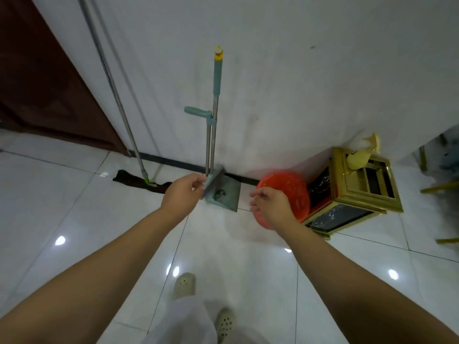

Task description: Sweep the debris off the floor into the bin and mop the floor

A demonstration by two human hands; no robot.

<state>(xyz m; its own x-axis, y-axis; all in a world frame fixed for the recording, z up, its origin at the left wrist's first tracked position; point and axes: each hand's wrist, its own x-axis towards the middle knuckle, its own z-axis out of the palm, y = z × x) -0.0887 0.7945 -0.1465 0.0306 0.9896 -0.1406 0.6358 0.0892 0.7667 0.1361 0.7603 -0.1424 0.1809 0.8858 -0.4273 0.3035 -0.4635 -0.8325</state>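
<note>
Just beyond both outstretched hands, against the white wall: a teal dustpan on a long metal handle, standing upright on the floor. Left hand at the pan's left edge, fingers curled, fingertips seemingly pinching the toothed comb edge, though blur leaves the contact unclear. Right hand just right of the pan, apart from it, fingers loosely curled and holding nothing. Inside the pan, a small dark clump of debris. Teal grip and yellow cap at the handle's top, a teal side grip partway down.

Further left of the left hand, a mop with a dark flat head on the floor, its metal pole leaning on the wall. Behind the right hand, an orange round bin; beyond it, a gold-framed stand with dark panels. Glossy white floor tiles with light reflections, dark baseboard, brown door at far left. Below, two pale perforated slippers.
</note>
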